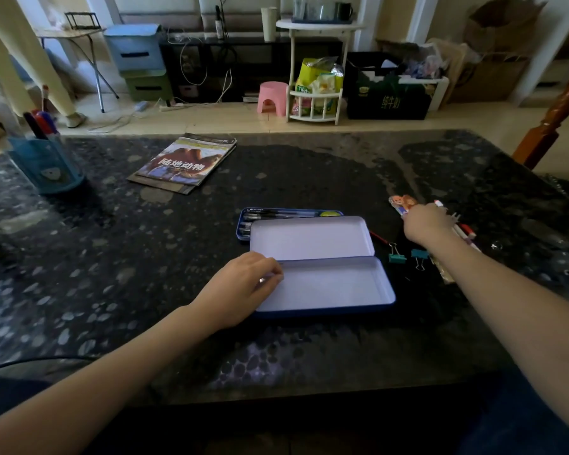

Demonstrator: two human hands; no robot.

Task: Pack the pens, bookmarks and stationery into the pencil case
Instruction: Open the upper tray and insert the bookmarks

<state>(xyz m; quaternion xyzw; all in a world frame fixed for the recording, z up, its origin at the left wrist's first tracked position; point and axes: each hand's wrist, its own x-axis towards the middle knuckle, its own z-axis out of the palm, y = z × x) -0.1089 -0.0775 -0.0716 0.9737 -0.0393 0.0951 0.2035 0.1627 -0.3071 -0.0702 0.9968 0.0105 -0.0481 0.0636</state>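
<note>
A blue tin pencil case (342, 290) lies open on the dark table, its white inside bare and its lid (309, 238) flat behind it. A blue inner tray (243, 224) with black pens sits behind the lid. My left hand (243, 287) rests on the case's left end, fingers curled at the rim. My right hand (424, 226) reaches to the right of the case and touches a cartoon bookmark (403, 203) and white pens (463, 231). Two teal binder clips (408, 256) and a red pen (378, 237) lie between the case and that hand.
A magazine (184, 164) lies at the back left of the table. A blue pen holder (46, 162) with markers stands at the far left. A wooden chair post (552, 119) rises at the right edge. The room floor beyond holds a pink stool and shelves.
</note>
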